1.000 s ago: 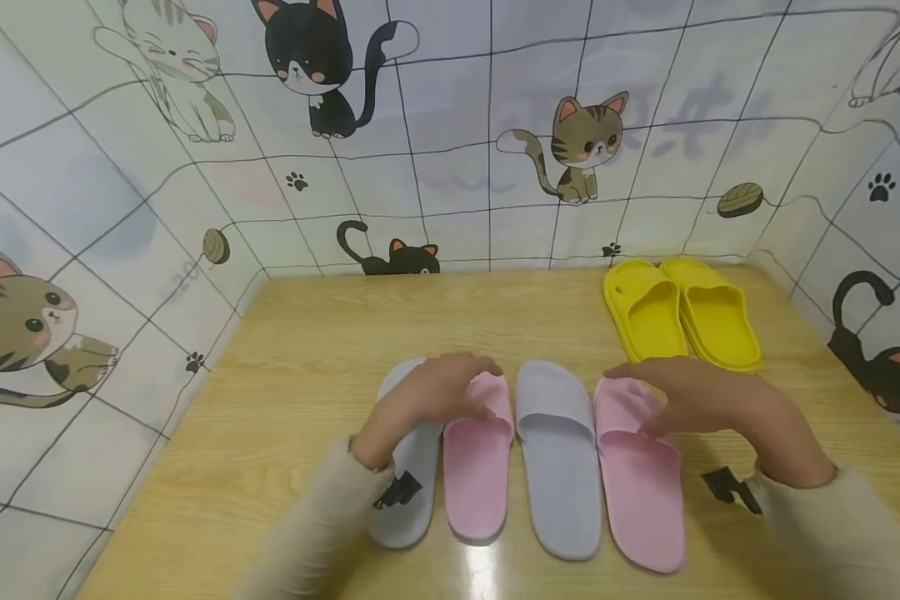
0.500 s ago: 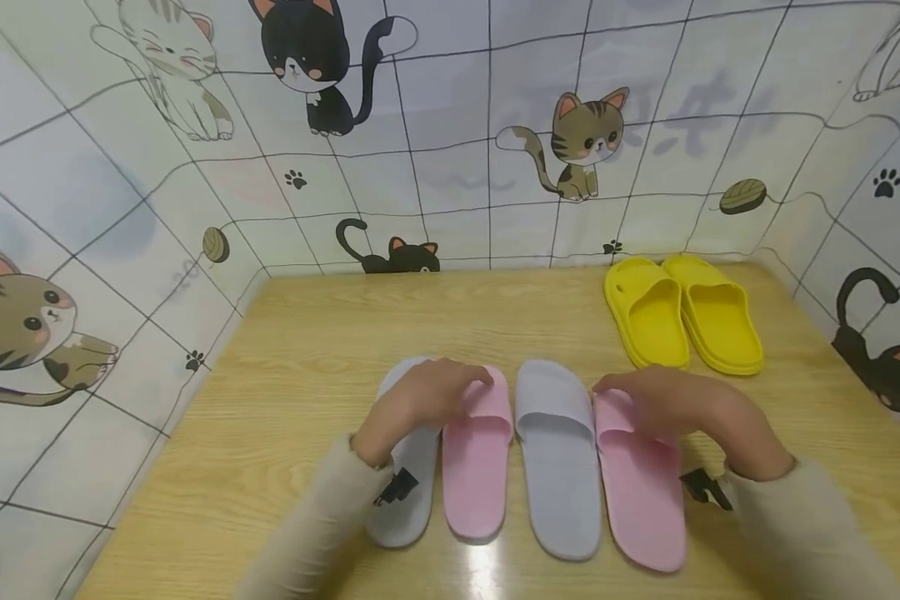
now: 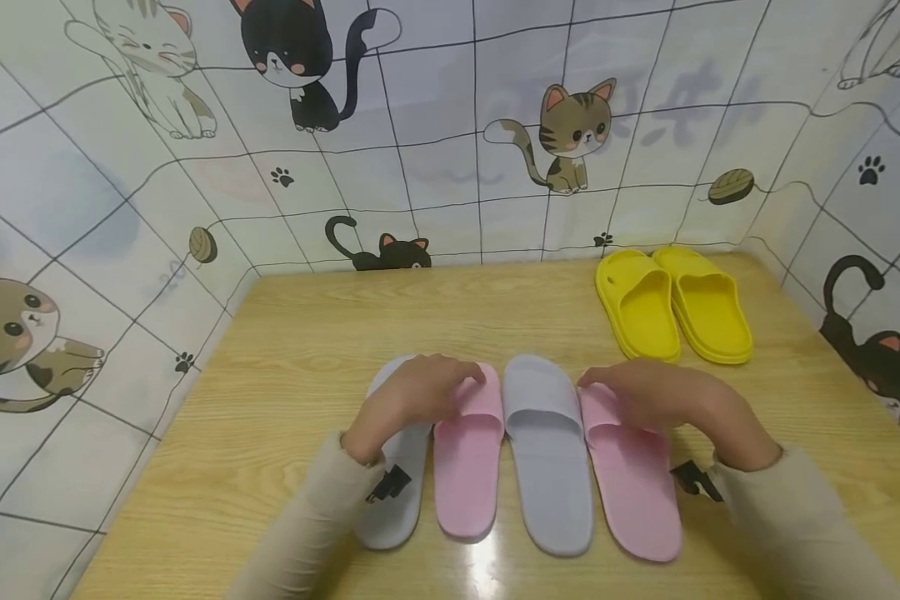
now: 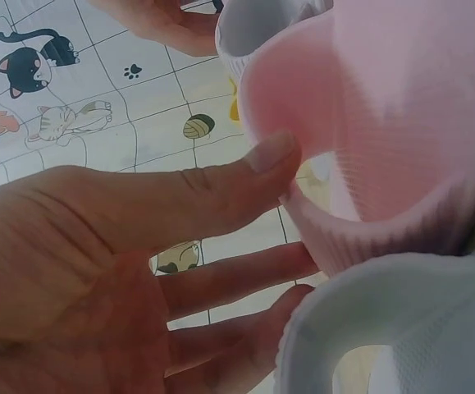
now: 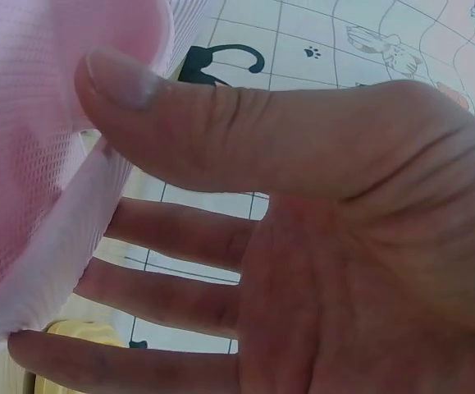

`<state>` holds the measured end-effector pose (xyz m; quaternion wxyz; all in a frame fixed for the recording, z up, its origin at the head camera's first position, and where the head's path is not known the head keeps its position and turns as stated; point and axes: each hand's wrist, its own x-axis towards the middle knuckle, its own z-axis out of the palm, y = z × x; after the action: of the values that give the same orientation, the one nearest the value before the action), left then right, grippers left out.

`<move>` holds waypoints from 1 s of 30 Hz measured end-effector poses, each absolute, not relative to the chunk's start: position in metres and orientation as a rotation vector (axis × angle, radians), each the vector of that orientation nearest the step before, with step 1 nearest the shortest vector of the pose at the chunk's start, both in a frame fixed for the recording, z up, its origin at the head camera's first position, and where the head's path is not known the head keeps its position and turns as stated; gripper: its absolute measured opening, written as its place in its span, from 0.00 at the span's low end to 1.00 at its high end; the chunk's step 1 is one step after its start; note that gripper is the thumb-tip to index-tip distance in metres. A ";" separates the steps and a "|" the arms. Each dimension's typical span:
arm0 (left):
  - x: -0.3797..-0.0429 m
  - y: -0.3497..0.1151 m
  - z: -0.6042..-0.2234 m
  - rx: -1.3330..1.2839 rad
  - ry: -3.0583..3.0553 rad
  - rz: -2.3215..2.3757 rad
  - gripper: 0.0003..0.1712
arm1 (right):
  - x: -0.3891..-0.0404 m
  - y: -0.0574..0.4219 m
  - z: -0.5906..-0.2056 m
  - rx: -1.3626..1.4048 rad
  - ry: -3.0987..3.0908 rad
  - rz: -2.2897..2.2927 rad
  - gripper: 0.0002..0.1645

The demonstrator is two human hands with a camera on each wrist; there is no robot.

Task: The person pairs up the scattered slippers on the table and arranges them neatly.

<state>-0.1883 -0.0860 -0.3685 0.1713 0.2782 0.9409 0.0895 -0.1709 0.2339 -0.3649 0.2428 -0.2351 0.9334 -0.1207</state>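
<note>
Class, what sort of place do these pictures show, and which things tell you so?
Probably an indoor work corner, though the wider room is out of view: a wood-grain surface, cat-print walls on three sides, and pink slippers, gray slippers and yellow slippers laid out.

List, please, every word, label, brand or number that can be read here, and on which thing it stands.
No readable text.
Pink slippers, grey slippers, yellow slippers: none visible.
Back wall: faint bluish marks, too blurred to read.
Left wall: small faint marks, also unreadable.
</note>
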 end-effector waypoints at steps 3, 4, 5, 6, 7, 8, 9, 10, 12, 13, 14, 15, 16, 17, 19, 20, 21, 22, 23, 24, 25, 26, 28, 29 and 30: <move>-0.188 -0.088 -0.368 0.812 2.659 0.224 0.27 | -0.170 0.231 -0.365 -0.643 2.551 -0.336 0.33; -0.188 -0.088 -0.368 0.818 2.655 0.215 0.27 | -0.169 0.230 -0.365 -0.644 2.551 -0.340 0.33; -0.187 -0.088 -0.367 0.824 2.649 0.210 0.27 | -0.169 0.229 -0.366 -0.649 2.552 -0.339 0.34; -0.187 -0.089 -0.366 0.832 2.645 0.198 0.26 | -0.169 0.228 -0.366 -0.653 2.554 -0.338 0.34; -0.186 -0.089 -0.365 0.831 2.637 0.190 0.26 | -0.169 0.228 -0.367 -0.658 2.556 -0.337 0.35; -0.185 -0.089 -0.363 0.830 2.631 0.183 0.26 | -0.169 0.228 -0.367 -0.661 2.556 -0.338 0.35; -0.185 -0.089 -0.362 0.830 2.626 0.177 0.26 | -0.169 0.227 -0.367 -0.662 2.555 -0.337 0.35; -0.184 -0.089 -0.362 0.827 2.623 0.180 0.26 | -0.169 0.227 -0.367 -0.660 2.555 -0.337 0.36; -0.185 -0.090 -0.361 0.821 2.617 0.177 0.26 | -0.170 0.227 -0.367 -0.654 2.555 -0.338 0.36; -0.185 -0.091 -0.361 0.812 2.615 0.184 0.26 | -0.170 0.226 -0.367 -0.650 2.556 -0.338 0.36; -0.185 -0.091 -0.361 0.805 2.614 0.191 0.27 | -0.170 0.226 -0.367 -0.648 2.558 -0.338 0.37; -0.186 -0.091 -0.361 0.799 2.613 0.201 0.27 | -0.170 0.226 -0.367 -0.648 2.563 -0.339 0.37; -0.187 -0.092 -0.362 0.792 2.612 0.214 0.28 | -0.170 0.227 -0.367 -0.659 2.574 -0.341 0.36; -0.187 -0.092 -0.362 0.785 2.611 0.226 0.28 | -0.170 0.227 -0.367 -0.666 2.586 -0.346 0.36; -0.189 -0.093 -0.363 0.769 2.611 0.257 0.29 | -0.171 0.228 -0.367 -0.701 2.610 -0.353 0.35; -0.190 -0.093 -0.363 0.768 2.611 0.270 0.29 | -0.171 0.229 -0.368 -0.714 2.622 -0.356 0.33; -0.191 -0.093 -0.364 0.765 2.614 0.281 0.28 | -0.172 0.230 -0.368 -0.724 2.632 -0.357 0.32; -0.192 -0.093 -0.364 0.763 2.618 0.294 0.28 | -0.173 0.231 -0.369 -0.739 2.642 -0.361 0.32; -0.192 -0.094 -0.364 0.762 2.622 0.305 0.28 | -0.174 0.231 -0.369 -0.736 2.642 -0.371 0.32; -0.193 -0.094 -0.365 0.763 2.627 0.313 0.27 | -0.175 0.232 -0.370 -0.737 2.640 -0.380 0.32; -0.194 -0.095 -0.365 0.765 2.630 0.320 0.27 | -0.176 0.233 -0.370 -0.734 2.639 -0.390 0.32; -0.195 -0.096 -0.366 0.762 2.630 0.327 0.27 | -0.177 0.235 -0.371 -0.726 2.634 -0.399 0.32; -0.196 -0.097 -0.366 0.762 2.631 0.330 0.27 | -0.179 0.238 -0.372 -0.716 2.637 -0.416 0.34; -0.197 -0.098 -0.366 0.759 2.633 0.330 0.27 | -0.180 0.239 -0.372 -0.706 2.640 -0.419 0.34; -0.197 -0.099 -0.367 0.757 2.637 0.328 0.27 | -0.181 0.240 -0.372 -0.702 2.650 -0.417 0.34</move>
<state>-0.1971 -0.0992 -0.3665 0.1882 0.2691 0.9373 0.1165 -0.1812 0.2402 -0.3724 0.1834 -0.2490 0.9394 -0.1477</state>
